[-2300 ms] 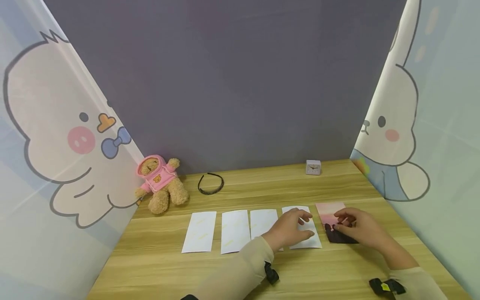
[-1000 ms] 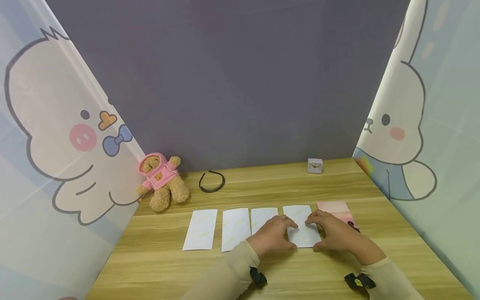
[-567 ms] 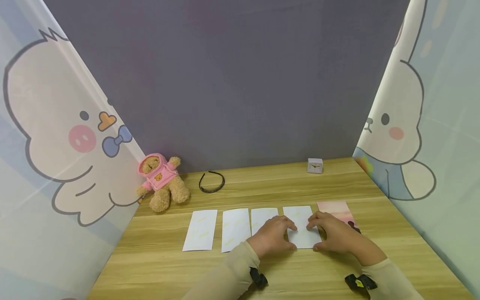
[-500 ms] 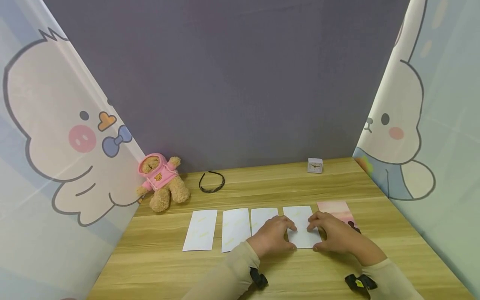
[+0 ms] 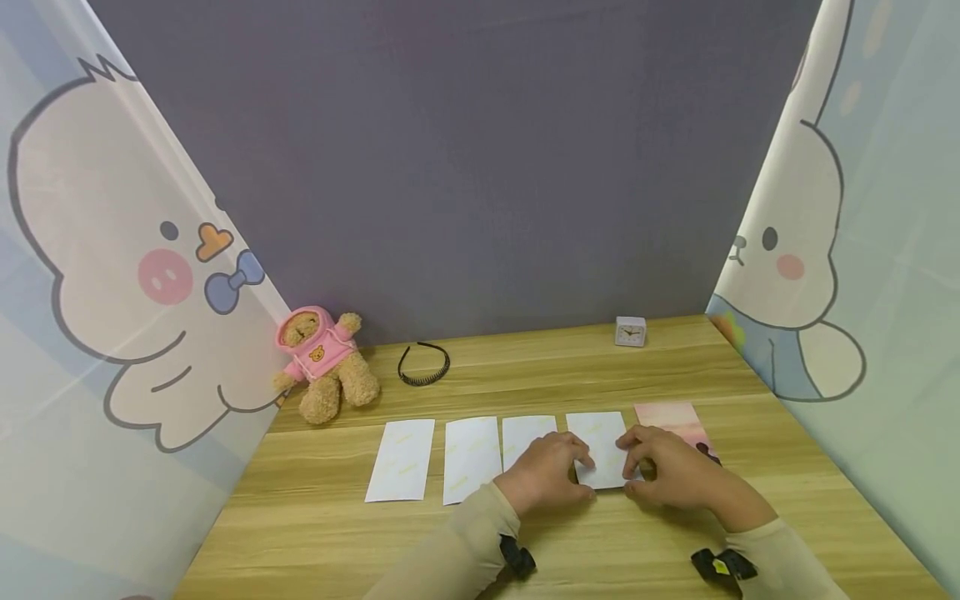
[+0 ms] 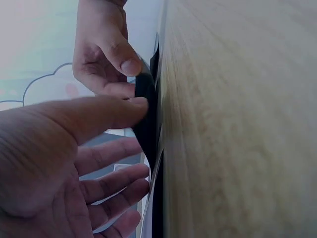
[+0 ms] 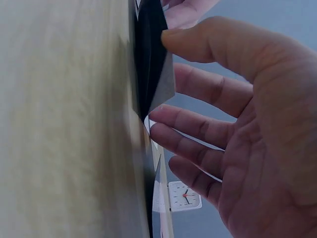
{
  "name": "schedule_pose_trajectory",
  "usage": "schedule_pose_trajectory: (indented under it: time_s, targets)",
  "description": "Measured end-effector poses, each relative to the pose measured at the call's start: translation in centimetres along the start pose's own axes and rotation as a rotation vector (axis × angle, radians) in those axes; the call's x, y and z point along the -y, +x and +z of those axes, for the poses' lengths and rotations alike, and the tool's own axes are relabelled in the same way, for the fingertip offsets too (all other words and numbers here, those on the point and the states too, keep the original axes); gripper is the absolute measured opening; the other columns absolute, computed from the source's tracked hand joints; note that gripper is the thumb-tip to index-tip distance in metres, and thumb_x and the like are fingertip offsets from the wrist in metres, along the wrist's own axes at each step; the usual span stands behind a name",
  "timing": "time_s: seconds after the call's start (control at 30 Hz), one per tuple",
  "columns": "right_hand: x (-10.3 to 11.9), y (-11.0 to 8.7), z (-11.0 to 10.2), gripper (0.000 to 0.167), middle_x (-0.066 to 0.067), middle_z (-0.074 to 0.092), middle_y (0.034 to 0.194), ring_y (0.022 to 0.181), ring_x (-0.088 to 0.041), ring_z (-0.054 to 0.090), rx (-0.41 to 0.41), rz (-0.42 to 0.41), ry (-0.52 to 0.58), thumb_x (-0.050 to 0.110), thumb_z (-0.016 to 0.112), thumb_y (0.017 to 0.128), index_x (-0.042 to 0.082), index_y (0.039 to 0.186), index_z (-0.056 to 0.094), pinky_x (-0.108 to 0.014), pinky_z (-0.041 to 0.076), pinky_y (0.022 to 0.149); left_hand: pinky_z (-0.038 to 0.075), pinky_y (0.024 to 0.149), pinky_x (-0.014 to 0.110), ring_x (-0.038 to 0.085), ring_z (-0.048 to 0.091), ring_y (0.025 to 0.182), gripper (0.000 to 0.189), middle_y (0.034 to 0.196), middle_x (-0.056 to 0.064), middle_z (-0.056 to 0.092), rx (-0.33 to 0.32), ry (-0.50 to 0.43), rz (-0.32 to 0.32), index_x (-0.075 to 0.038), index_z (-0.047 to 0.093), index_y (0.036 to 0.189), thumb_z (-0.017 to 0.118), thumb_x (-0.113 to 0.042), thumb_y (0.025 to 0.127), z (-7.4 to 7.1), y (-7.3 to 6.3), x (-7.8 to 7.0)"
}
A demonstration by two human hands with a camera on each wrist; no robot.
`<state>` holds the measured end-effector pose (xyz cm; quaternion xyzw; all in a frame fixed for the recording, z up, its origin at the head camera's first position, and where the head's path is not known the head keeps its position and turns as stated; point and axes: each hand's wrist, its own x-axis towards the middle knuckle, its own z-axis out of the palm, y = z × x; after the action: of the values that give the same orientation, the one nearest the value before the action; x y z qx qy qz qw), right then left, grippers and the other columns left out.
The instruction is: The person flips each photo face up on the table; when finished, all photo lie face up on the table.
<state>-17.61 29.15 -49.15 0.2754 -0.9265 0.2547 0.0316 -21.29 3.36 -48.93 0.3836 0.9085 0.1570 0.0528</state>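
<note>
Several white-backed photo cards lie in a row on the wooden table (image 5: 420, 550): a far-left card (image 5: 401, 460), a second card (image 5: 471, 458), a third card (image 5: 527, 435) partly under my left hand, and a fourth card (image 5: 600, 442). My right hand (image 5: 667, 467) pinches the fourth card's near right corner; the right wrist view shows its dark underside (image 7: 150, 49), the near edge raised. My left hand (image 5: 543, 471) is at the card's left side, thumb tip at its edge, fingers extended. A face-up pink photo card (image 5: 675, 423) lies to the right, partly hidden by my right hand.
At the back left sits a teddy bear (image 5: 322, 362) in a pink hoodie, with a black headband (image 5: 424, 379) beside it. A small white clock (image 5: 630, 331) stands at the back right. A grey curtain (image 5: 480, 167) and printed cloth sides (image 5: 97, 517) enclose the table.
Both hands have come from farther right to either side of the fourth card. Just now my right fingers have drawn together on its corner and its near edge has risen.
</note>
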Motion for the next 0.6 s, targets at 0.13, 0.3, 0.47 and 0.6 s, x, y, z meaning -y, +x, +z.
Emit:
schedule_pose_trajectory:
  time_s: [0.13, 0.3, 0.47, 0.6]
  targets:
    - [-0.12, 0.02, -0.14, 0.018, -0.001, 0.066, 0.121, 0.110, -0.028, 0.064, 0.001, -0.020, 0.038, 0.025, 0.086, 0.088, 0.037, 0.083, 0.073, -0.046, 0.054, 0.087, 0.045, 0.112, 0.041, 0.013, 0.059, 0.129, 0.022, 0.136, -0.012, 0.066, -0.009, -0.053, 0.018, -0.026, 0.082, 0.109, 0.079, -0.043, 0.094, -0.24, -0.11, 0.08]
    - [-0.51, 0.03, -0.02, 0.017, 0.003, 0.068, 0.110, 0.091, -0.015, 0.062, -0.028, -0.054, 0.173, 0.014, 0.079, 0.094, 0.028, 0.087, 0.075, -0.031, 0.053, 0.072, 0.047, 0.108, 0.031, 0.009, 0.061, 0.127, 0.015, 0.137, -0.010, 0.067, -0.014, -0.114, 0.021, -0.026, 0.083, 0.106, 0.072, -0.036, 0.102, -0.41, -0.10, 0.32]
    - [-0.81, 0.19, 0.22, 0.015, 0.015, 0.064, 0.088, 0.074, -0.008, 0.054, -0.124, -0.093, 0.194, 0.013, 0.080, 0.095, 0.025, 0.089, 0.074, -0.025, 0.047, 0.062, 0.049, 0.102, 0.023, 0.005, 0.062, 0.123, 0.022, 0.133, -0.012, 0.069, -0.019, -0.127, -0.006, -0.025, 0.082, 0.114, 0.065, -0.036, 0.106, -0.41, 0.03, 0.52]
    - [-0.85, 0.18, 0.21, 0.011, 0.016, 0.060, 0.083, 0.069, -0.005, 0.053, -0.158, -0.061, 0.209, 0.019, 0.079, 0.096, 0.027, 0.092, 0.073, -0.024, 0.047, 0.058, 0.052, 0.091, 0.018, -0.002, 0.066, 0.106, 0.026, 0.119, -0.014, 0.074, -0.031, -0.149, -0.021, -0.021, 0.081, 0.118, 0.063, -0.035, 0.107, -0.37, 0.18, 0.68]
